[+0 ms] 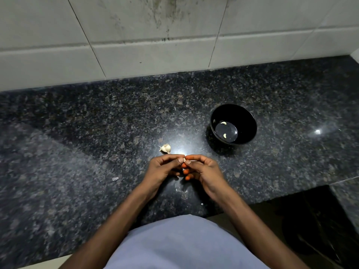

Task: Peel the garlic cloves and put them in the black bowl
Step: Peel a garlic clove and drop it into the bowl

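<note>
A garlic clove (183,159), small and pale, shows only as a sliver of whitish skin between the fingertips of both hands near the centre of the frame, held just above the counter (77,133). The left hand (165,167) pinches it with thumb and forefinger, the other fingers curled beneath; the right hand (202,169) meets it from the other side, its thumb and forefinger pressed to the same clove and a thin pale strip showing along its forefinger. Whether the clove is partly bare cannot be told, since the fingers cover most of it.

Just above and left of the hands, a broken piece of garlic bulb (165,148) lies on the dark speckled stone, cream with papery skin and a short stem tip. Right of centre and a little higher stands the black bowl (246,117), round and glossy, well apart from the hands. Two peeled cloves (225,135) lie in its flat bottom, pale yellow-white and curved, one at the near side and one at the far. A small scrap of peel (115,178) lies on the counter left of the left forearm. White wall tiles (155,51), stained at the top, fill the upper part of the frame.
</note>
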